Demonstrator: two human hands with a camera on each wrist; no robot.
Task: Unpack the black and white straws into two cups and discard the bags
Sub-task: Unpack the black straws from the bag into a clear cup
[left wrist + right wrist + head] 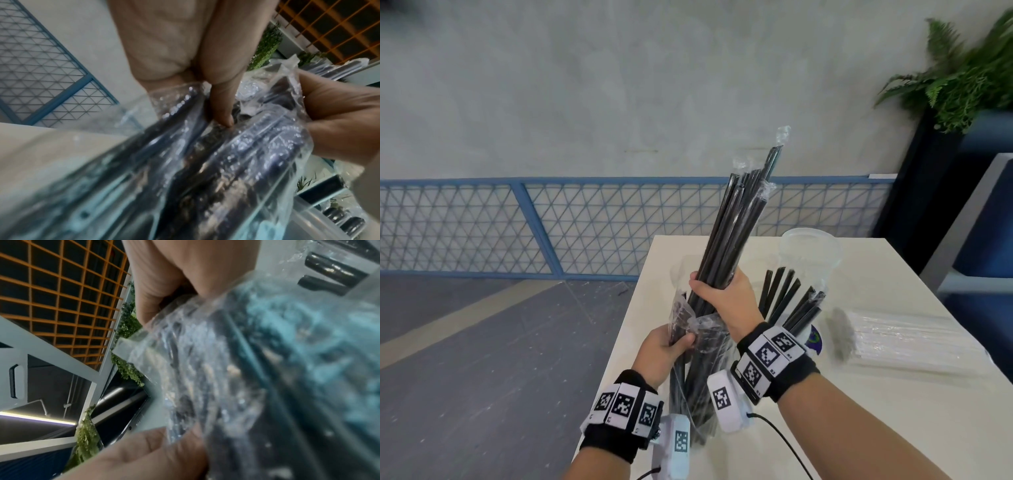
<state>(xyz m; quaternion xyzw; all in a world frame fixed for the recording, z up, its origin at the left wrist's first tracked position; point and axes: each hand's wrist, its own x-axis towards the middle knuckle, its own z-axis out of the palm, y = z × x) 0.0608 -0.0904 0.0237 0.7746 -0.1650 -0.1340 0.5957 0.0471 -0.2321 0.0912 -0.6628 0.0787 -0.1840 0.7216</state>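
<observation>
Nearest, the left hand [666,346] pinches the crumpled mouth of the clear bag [690,342], low over the table [893,411] edge. Just above it, the right hand [726,296] is wrapped round the bundle of black straws [729,226], which stands half out of the bag, tilted up and right. To do this well, hold the bag steady and draw the bundle straight along its length, so no straw snags. Beyond the right wrist, a cup [810,250] already holds black straws. Farther right lies the pack of white straws [907,339].
</observation>
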